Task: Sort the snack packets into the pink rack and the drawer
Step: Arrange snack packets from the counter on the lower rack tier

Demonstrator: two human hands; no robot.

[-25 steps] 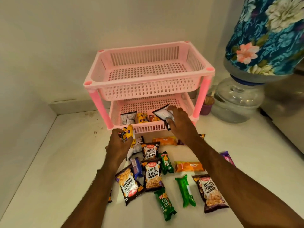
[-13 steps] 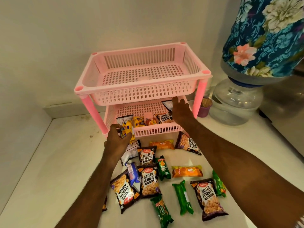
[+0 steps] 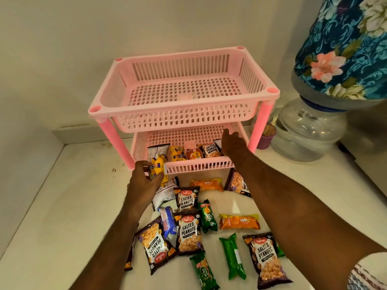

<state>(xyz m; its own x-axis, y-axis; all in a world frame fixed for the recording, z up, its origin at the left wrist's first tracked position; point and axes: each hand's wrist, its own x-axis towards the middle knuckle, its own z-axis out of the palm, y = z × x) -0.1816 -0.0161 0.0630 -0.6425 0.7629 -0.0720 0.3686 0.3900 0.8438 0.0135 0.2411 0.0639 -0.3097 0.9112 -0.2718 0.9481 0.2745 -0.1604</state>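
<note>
Two tiers make up the pink rack (image 3: 184, 88), which stands on the white desk (image 3: 62, 206) against the wall. Its upper basket holds nothing visible. In the lower basket a row of packets leans upright along the front wall: a silver packet (image 3: 158, 149), a yellow packet (image 3: 178, 153), a small orange packet (image 3: 193, 153) and a salted peanuts packet (image 3: 210, 150) with its top edge pointing up.

The right hand (image 3: 232, 143) reaches into the right end of the lower basket, its fingers spread apart and resting against a dark packet edge just behind the peanuts packet — whether it grips that edge cannot be told. The left hand (image 3: 144, 183) is in front of the rack's left leg, its fingers closed around a yellow-and-blue packet (image 3: 157, 168), whose long axis runs roughly upright, the upper end tilted toward the basket.

Many snack packets lie flat on the desk before the rack. Two orange biscuit packs (image 3: 207, 184) (image 3: 239, 221) lie with the long axis left to right. A plain green pack (image 3: 232, 256) lies with the long axis pointing away from the person. Three more salted peanuts packets (image 3: 186, 198) (image 3: 189, 233) (image 3: 266, 260) lie face up, the tops toward the rack; a fourth one (image 3: 155, 245) lies upside down. A blue packet (image 3: 167, 222) is partly under them.

At the right stands a glass jar (image 3: 307, 130) under a floral cloth (image 3: 345, 49).
</note>
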